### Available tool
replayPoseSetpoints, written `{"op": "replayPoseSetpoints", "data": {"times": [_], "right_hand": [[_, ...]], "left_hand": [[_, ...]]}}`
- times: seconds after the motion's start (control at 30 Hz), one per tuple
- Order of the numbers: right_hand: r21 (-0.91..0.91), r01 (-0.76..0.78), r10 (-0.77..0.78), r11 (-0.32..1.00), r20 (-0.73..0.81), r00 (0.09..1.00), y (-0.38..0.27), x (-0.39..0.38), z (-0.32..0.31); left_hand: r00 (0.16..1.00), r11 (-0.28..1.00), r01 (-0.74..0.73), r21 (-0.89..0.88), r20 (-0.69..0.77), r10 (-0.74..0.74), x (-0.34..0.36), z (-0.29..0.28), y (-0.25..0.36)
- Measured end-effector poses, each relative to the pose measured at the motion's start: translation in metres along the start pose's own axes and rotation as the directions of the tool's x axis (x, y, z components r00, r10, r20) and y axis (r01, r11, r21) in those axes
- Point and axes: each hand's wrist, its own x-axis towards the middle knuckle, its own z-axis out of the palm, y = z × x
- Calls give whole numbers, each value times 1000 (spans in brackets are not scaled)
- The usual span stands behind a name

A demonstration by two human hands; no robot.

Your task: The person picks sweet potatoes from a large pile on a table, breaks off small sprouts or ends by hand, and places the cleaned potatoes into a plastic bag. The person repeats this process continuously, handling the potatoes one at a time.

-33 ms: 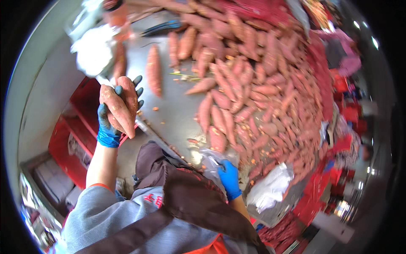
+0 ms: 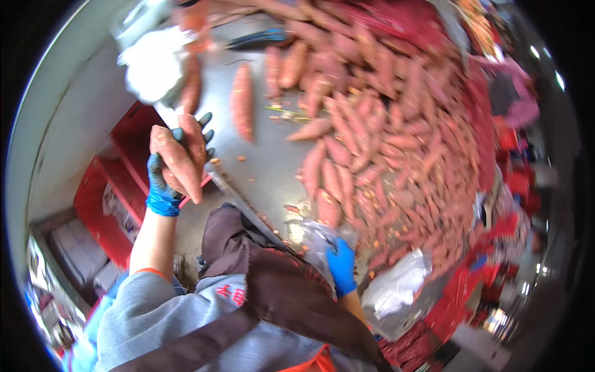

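Observation:
My left hand, in a blue glove with darkened fingers, is closed round sweet potatoes. At least two show, lying side by side, and part of a third peeks out beneath them. This hand is raised off the table's left edge, above a red crate. My right hand, also blue-gloved, is low by the table's near edge, its fingers closed on a thin clear plastic bag. A large heap of sweet potatoes spreads just beyond it. One single sweet potato lies apart on the metal table.
A bulging white bag stands at the far left, with a blurred orange-red shape beside it. A dark blue flat item lies at the back. A crumpled white plastic bag is right of my right hand. Red netting borders the heap.
The view has swung slightly, so the table and heap appear further right. Both hands keep their hold, with little movement of their own.

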Motion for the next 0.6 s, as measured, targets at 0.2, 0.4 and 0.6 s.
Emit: {"op": "replayPoseSetpoints", "data": {"times": [0.2, 0.4, 0.6], "right_hand": [[364, -136, 111, 921, 90, 990, 21, 9, 30], [439, -169, 116, 882, 143, 983, 41, 16, 22], [231, -225, 203, 946, 115, 972, 94, 18, 10]], "left_hand": [[972, 503, -233, -833, -189, 137, -84, -189, -27], [546, 995, 65, -81, -831, -103, -90, -294, -91], [694, -80, 648, 757, -544, 473, -20, -374, -125]]}}
